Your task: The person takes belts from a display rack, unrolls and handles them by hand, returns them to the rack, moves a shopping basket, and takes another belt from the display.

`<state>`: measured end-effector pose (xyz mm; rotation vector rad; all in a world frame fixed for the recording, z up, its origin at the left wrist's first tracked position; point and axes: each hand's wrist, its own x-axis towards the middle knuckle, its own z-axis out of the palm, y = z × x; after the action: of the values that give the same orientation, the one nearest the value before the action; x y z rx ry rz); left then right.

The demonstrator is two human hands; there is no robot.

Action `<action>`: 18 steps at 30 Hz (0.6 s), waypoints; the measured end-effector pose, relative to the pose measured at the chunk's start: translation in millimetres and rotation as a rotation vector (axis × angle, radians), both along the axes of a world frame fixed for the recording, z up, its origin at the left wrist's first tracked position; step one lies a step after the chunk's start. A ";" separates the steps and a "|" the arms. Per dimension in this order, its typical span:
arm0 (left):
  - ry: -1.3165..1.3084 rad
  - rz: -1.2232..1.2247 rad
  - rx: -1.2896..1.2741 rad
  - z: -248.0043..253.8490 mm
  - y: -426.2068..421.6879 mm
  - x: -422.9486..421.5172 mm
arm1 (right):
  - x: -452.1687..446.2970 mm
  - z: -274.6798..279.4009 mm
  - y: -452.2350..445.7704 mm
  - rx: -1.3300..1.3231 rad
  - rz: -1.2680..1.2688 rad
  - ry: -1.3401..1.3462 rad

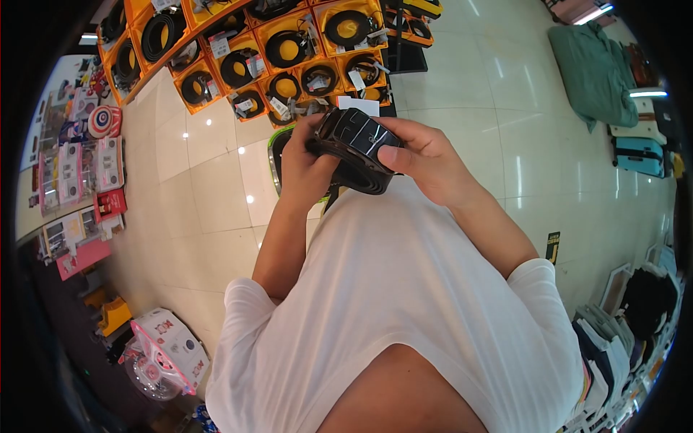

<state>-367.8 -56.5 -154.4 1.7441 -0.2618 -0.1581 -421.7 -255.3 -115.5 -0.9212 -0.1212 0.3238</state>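
A coiled black belt (357,173) with a shiny dark buckle (359,133) is held up in front of my chest. My left hand (307,159) wraps the coil from the left, its thumb on the near side. From the right, my right hand (426,159) grips the buckle end, with the thumb pressed on the buckle's lower right corner. Just beyond my hands stands a display rack of orange compartments (256,32) holding several rolled black belts (286,49) with white tags. A white card (359,107) shows right behind the buckle.
A green-rimmed dark container (275,155) is partly hidden behind my left hand. Boxed toys (71,169) line the left side. A pink and white box (170,350) sits lower left. At right are a green cover (592,76), a teal suitcase (639,156) and hanging clothes (610,346).
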 end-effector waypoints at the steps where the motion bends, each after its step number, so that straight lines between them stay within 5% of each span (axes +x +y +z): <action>1: 0.000 -0.002 0.001 -0.2 1.2 0.3 | -0.5 0.5 1.0 -0.009 -0.010 -0.012; 18: -0.107 -0.024 0.142 -0.9 -1.9 1.7 | -1.5 1.6 5.0 -0.438 -0.206 -0.054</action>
<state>-366.1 -58.5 -155.3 1.8937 -0.3569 -0.1032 -423.2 -250.3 -113.9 -1.3653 -0.0029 0.1334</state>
